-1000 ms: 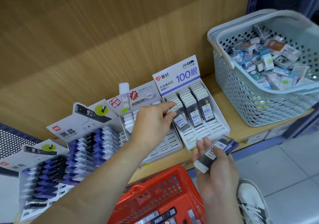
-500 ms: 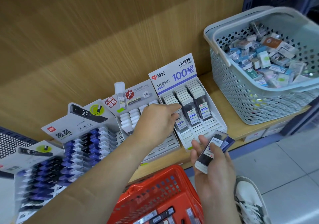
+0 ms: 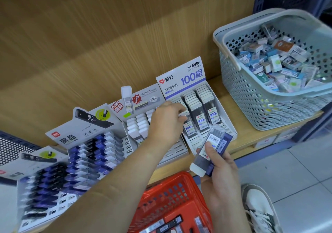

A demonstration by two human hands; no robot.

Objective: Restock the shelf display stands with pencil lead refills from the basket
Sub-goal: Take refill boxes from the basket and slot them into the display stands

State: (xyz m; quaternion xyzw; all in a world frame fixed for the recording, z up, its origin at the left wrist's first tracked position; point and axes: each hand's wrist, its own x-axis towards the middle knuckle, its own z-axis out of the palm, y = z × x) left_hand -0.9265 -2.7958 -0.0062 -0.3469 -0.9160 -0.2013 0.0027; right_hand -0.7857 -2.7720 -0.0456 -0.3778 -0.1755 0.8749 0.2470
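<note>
The left hand (image 3: 167, 123) reaches across to the 2B 0.7 display stand (image 3: 227, 119), its fingertips curled round the white cap of a lead refill case (image 3: 183, 114) in the left column, apparently to seat it in line with its neighbours. The right hand (image 3: 221, 166) grips a small fan of spare refill cases (image 3: 213, 143) just in front of the stand, probably so the next one is ready. The red basket (image 3: 170, 197), with more stock in it, sits below the shelf edge.
</note>
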